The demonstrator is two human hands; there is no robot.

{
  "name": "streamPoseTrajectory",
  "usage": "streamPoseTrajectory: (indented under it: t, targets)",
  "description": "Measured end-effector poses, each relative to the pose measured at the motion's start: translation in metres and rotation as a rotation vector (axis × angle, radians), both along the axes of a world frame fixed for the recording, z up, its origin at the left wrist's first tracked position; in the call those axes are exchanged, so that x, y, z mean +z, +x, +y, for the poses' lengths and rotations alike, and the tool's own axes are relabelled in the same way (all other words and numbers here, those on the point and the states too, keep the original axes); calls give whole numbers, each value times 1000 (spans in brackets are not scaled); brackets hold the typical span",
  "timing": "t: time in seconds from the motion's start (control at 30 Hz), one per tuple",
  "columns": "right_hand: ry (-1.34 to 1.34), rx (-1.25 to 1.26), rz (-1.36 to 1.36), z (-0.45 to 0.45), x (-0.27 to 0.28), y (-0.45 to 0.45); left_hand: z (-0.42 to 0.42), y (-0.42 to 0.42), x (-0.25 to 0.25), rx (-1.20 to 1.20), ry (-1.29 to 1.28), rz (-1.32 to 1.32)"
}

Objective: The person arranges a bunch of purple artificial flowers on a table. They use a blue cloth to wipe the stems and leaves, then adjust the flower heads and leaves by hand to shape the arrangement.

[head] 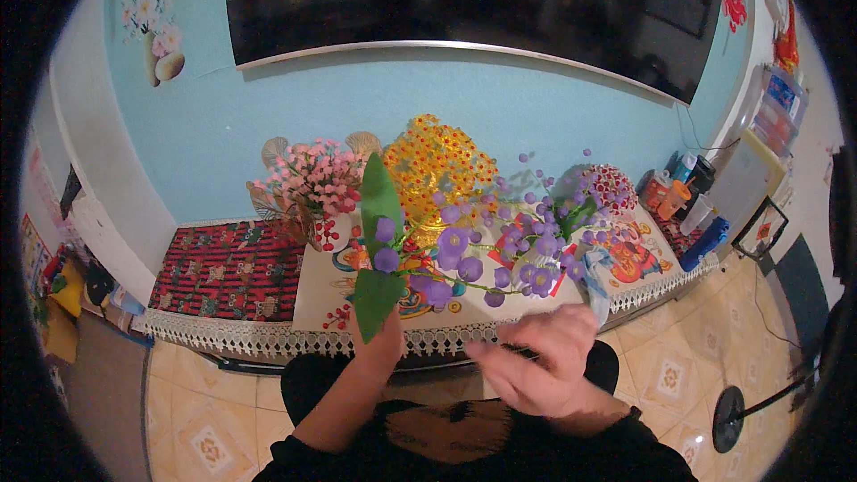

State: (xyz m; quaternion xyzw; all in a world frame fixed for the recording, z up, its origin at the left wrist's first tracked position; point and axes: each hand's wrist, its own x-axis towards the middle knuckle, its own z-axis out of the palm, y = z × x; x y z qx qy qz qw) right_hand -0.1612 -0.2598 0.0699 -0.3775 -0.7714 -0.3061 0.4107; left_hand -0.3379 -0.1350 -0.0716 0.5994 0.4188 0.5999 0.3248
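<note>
My left hand [381, 338] is partly hidden behind the long green leaves [379, 301] of a spray of purple artificial flowers [453, 244], which it holds near the leaves. The sprig's blossoms spread to the right over the table. My right hand [546, 358] is blurred at the front edge, fingers curled; whether anything is in them cannot be told. More purple flowers [549, 221] with green leaves stand behind it. At the back are a golden ornamental tree [435, 161] with red centres, and pink artificial flowers [321, 174] with red berries.
A long table carries a dark red patterned cloth [227, 274] with lace trim [315, 343]. A television [469, 7] hangs on the blue wall above. At the right end are cups [674, 199], bottles and a blue object [705, 244]. A round black stand base [728, 418] rests on the tiled floor.
</note>
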Motion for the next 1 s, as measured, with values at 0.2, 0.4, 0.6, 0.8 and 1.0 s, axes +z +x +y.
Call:
streamPoseTrajectory:
  t: [0.2, 0.4, 0.6, 0.8, 1.0]
  targets:
    - [-117, -179, -164, 48, 25, 23, -3, -1, 19, -103, 223, 2]
    - [-248, -293, -88, 45, 47, 20, -9, 12, 28, -115, 203, 45]
    - [-418, -253, 506, 45, 15, -10, -12, 34, 30, -119, -79, -380]
    - [-906, 124, 903, 54, -4, -1, -2, 24, 4, -31, -71, -401]
    - [-401, -252, 363, 57, 2, -1, 8, 22, -16, 38, -61, -353]
